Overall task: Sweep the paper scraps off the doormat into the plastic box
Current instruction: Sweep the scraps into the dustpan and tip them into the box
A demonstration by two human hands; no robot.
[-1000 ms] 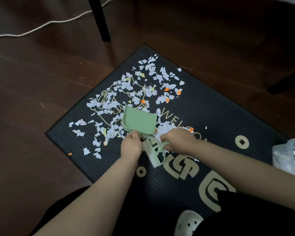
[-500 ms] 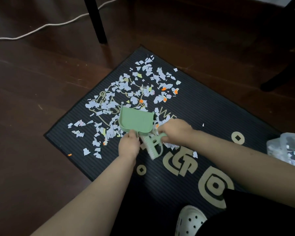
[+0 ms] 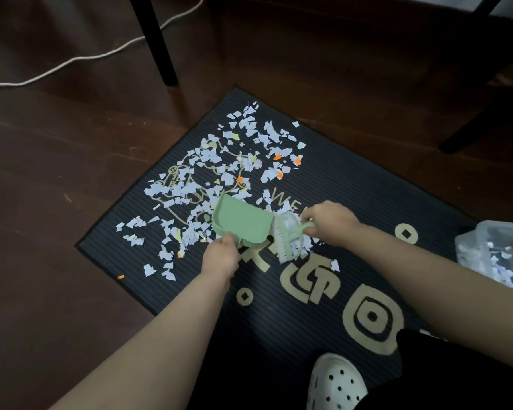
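Observation:
A black doormat (image 3: 353,184) with gold print lies on the dark wood floor. White and orange paper scraps (image 3: 219,170) cover its far left part. My left hand (image 3: 221,255) grips the handle of a small green dustpan (image 3: 240,221), which lies among the scraps. My right hand (image 3: 329,221) holds the handle of a pale green hand brush (image 3: 288,238), whose head sits just right of the dustpan over a small heap of scraps. A clear plastic box (image 3: 495,253) with scraps inside stands at the right edge.
A black furniture leg (image 3: 157,42) and a white cable (image 3: 71,59) are on the floor beyond the mat. Another dark leg (image 3: 468,131) stands at the far right. My white clog (image 3: 335,383) rests on the mat's near edge. One orange scrap (image 3: 120,277) lies off the mat.
The brush has swung from below the dustpan to its right side, closer to my right hand. The dustpan has shifted slightly right. The scraps by the brush are gathered more tightly.

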